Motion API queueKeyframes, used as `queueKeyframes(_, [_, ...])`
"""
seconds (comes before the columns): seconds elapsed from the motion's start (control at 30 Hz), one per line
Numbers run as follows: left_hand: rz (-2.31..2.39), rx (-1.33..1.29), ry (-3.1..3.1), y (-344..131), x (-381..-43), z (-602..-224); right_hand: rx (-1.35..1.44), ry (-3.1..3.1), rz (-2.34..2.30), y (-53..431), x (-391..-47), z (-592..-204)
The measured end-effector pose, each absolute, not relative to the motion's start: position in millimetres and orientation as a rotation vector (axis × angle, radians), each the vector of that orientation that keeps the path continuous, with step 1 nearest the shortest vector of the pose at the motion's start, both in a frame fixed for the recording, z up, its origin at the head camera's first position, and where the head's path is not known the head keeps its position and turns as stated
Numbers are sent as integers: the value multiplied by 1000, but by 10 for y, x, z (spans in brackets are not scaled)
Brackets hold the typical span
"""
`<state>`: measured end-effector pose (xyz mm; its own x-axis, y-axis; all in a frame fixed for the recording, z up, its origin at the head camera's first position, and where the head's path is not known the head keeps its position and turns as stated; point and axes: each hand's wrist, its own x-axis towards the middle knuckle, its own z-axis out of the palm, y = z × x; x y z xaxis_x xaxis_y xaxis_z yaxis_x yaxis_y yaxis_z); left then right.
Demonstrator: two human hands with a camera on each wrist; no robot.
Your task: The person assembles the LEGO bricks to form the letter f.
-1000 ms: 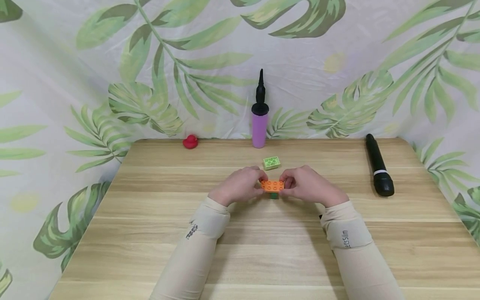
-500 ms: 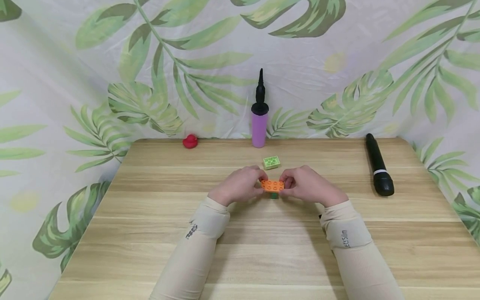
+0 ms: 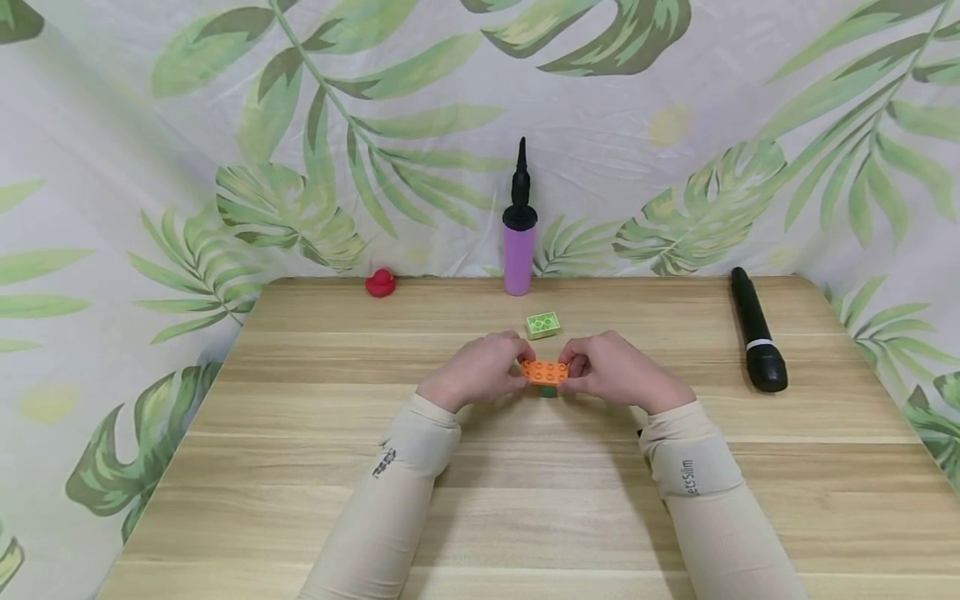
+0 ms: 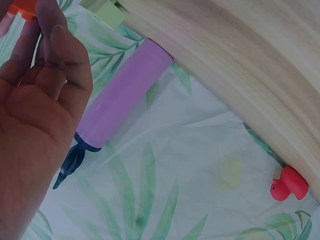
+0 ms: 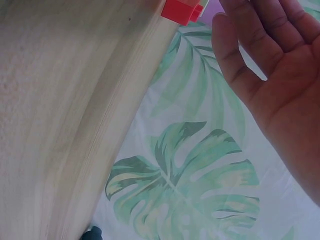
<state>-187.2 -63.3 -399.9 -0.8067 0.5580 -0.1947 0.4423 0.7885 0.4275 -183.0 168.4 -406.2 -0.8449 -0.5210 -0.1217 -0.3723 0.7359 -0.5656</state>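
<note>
An orange toy building brick [image 3: 545,372] with studs on top is pinched at its left end by my left hand [image 3: 483,371] and at its right end by my right hand [image 3: 618,372]. Below its front side shows a small part of a green brick [image 3: 549,392]; the hands and the orange brick hide the rest. The left wrist view catches a bit of the orange brick [image 4: 24,7] at the fingertips. In the right wrist view a red brick [image 5: 178,11] shows beside the fingers. Just behind the hands lies a light green brick [image 3: 543,325].
A purple hand pump [image 3: 519,258] with a black nozzle stands at the table's back edge. To its left sits a red rubber duck [image 3: 381,283]. A black microphone [image 3: 757,333] lies at the right. Leaf-patterned cloth [image 3: 420,125] hangs behind the wooden table [image 3: 285,433].
</note>
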Motion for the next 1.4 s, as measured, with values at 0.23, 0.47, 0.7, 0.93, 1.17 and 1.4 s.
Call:
queueKeyframes(0.23, [521,764,2663,-632,-1875,-4009,-702,2664,-782,1695,-1829,-4058])
queueKeyframes(0.47, [495,750,2663,-612,-1879,-3991,-604,2775,-657,1873,-1872,-4065])
queueKeyframes(0.7, [466,760,2662,-603,-1874,-3990,-603,2918,-453,1840,-1877,-4151])
queueKeyframes(0.93, [449,771,2684,-595,-1869,-3996,-585,2916,-342,1746,-1879,-4234])
queueKeyframes(1.17, [443,781,2699,-592,-1865,-4009,-570,2851,-378,1751,-1902,-4221])
queueKeyframes(1.4, [434,793,2707,-591,-1868,-4009,-600,2868,-612,1813,-1902,-4149])
